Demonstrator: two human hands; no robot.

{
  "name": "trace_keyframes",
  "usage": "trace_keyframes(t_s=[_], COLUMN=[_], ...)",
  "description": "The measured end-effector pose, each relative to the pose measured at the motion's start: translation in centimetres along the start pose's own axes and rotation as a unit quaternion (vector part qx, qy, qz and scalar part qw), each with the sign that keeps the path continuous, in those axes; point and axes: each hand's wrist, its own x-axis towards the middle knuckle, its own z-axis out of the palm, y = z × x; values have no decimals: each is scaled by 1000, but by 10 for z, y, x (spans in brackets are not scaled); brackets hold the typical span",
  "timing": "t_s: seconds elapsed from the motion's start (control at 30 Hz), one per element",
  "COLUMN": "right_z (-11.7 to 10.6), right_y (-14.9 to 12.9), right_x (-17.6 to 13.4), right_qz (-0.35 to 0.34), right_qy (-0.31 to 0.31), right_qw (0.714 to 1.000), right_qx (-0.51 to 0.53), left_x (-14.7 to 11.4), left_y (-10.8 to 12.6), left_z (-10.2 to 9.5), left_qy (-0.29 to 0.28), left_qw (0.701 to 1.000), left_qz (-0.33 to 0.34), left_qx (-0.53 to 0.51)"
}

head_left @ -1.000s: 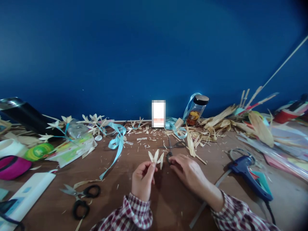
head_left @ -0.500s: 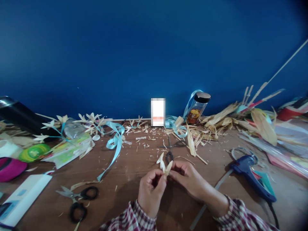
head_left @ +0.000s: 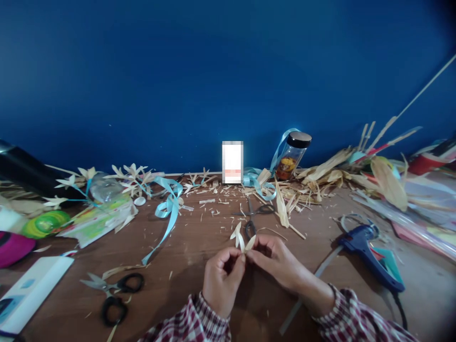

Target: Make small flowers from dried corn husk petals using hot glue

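Note:
Between my hands is a small corn husk flower (head_left: 242, 243) with a few pale petals spreading upward. My left hand (head_left: 221, 279) pinches its base between thumb and fingers. From the other side, the thumb and fingertips of my right hand (head_left: 277, 260) close on the right-hand petal. Just beyond the fingers, dark-handled scissors (head_left: 251, 229) lie on the brown table (head_left: 192, 294). A second pair of scissors (head_left: 113, 289), with black handles and parted blades, rests to the left of my left hand.
On the right lies a blue glue gun (head_left: 370, 254). Light blue ribbon (head_left: 170, 204), husk scraps (head_left: 317, 183) and a tilted jar (head_left: 292, 154) line the back near a blue wall. Finished-looking husk flowers (head_left: 133, 175) stand back left. A white power strip (head_left: 37, 289) sits front left.
The whole view has shifted slightly, with things sitting a little higher and further left. Both hands keep their pinch on the husk flower; its petals have barely moved.

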Motion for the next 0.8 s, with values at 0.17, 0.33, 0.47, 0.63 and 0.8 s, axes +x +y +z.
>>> trace_keyframes(t_s=[0.17,0.33,0.47,0.63,0.8], right_z=[-1,-2,1,-1,-15], right_y=[-3,-4,-3,1,9], right_x=[-1,0,0,0,13], right_qz=[0,24,35,-10,-129], right_qy=[6,2,1,37,161], right_qw=[1000,1000,999,995,897], right_qx=[-10,11,12,-96,-391], left_x=[-1,4,6,6,8], left_y=[4,6,7,5,5], left_z=[0,0,-1,-2,0], left_qy=[2,-4,4,31,91], left_qw=[999,996,994,992,986], left_qz=[38,-48,-54,-53,-39], left_qx=[24,-69,-96,-107,-132])
